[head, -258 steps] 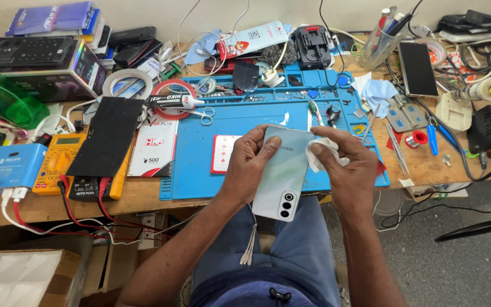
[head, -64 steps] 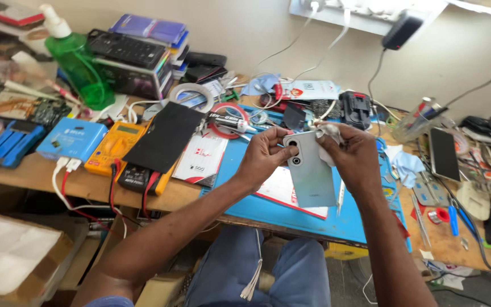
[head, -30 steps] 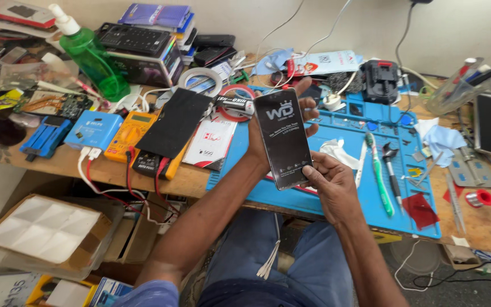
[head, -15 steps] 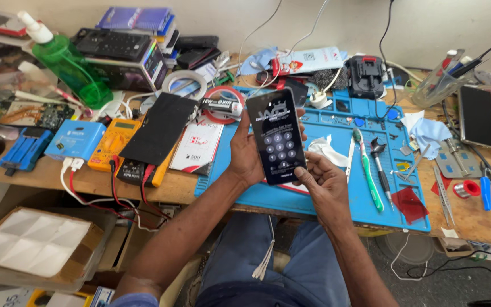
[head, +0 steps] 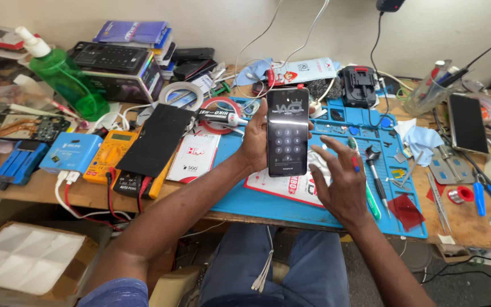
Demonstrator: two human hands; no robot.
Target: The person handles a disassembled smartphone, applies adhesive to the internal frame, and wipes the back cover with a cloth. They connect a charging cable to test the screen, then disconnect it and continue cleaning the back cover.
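Note:
My left hand [head: 255, 138] grips a black smartphone [head: 287, 131] upright above the blue work mat [head: 268, 202], thumb on its left edge. The screen faces me and is lit with a round-button keypad. My right hand [head: 339, 183] hovers just to the right of the phone and a little lower, fingers spread, holding nothing. A white cloth [head: 319, 166] lies on the mat behind that hand. A green-handled tool [head: 370, 199] and a small screwdriver [head: 377, 173] lie on the mat to the right.
Left of the mat lie a dark phone panel [head: 155, 141], a yellow multimeter [head: 109, 156] and a blue box [head: 69, 153]. A green spray bottle [head: 63, 77] stands at back left. Another phone [head: 466, 123], tweezers and small parts clutter the right. A cardboard box [head: 26, 261] sits below.
The phone was turned from back-side up to screen up and its screen came on with a keypad. My right hand left the phone's lower edge and moved off to the right.

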